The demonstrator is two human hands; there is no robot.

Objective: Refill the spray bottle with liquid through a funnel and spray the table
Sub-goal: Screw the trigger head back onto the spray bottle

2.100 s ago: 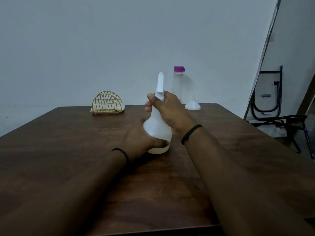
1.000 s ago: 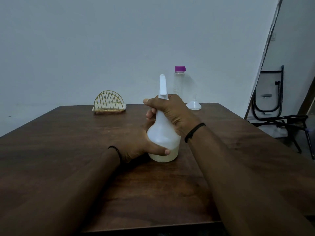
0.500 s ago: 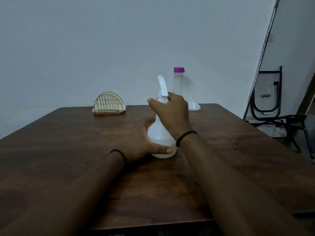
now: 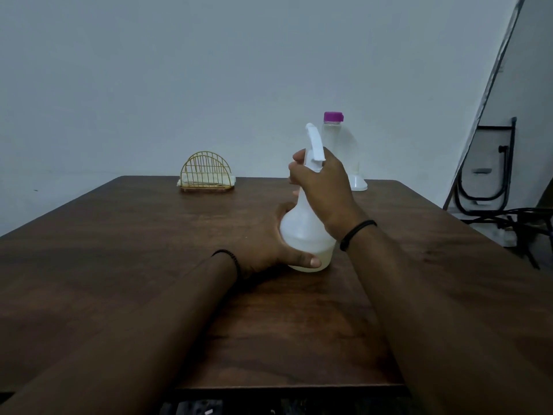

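Note:
A white translucent spray bottle (image 4: 303, 235) stands on the dark wooden table (image 4: 149, 250), a thin layer of pale liquid at its bottom. My left hand (image 4: 266, 250) grips the wide base, thumb across the front. My right hand (image 4: 321, 181) grips the neck just under the white spray head (image 4: 314, 142), which tilts slightly left. Behind them, near the table's far edge, a clear bottle with a purple cap (image 4: 332, 116) stands beside a white funnel (image 4: 357, 182) resting mouth down.
A gold wire napkin holder (image 4: 206, 173) with napkins sits at the far edge, left of centre. Black folded chair frames (image 4: 484, 187) lean by the wall to the right of the table. The front table edge runs just below my forearms.
My right hand has turned on the bottle's neck, and the spray head has rotated and tilted left. The bottle stays on the table in my left hand's grip.

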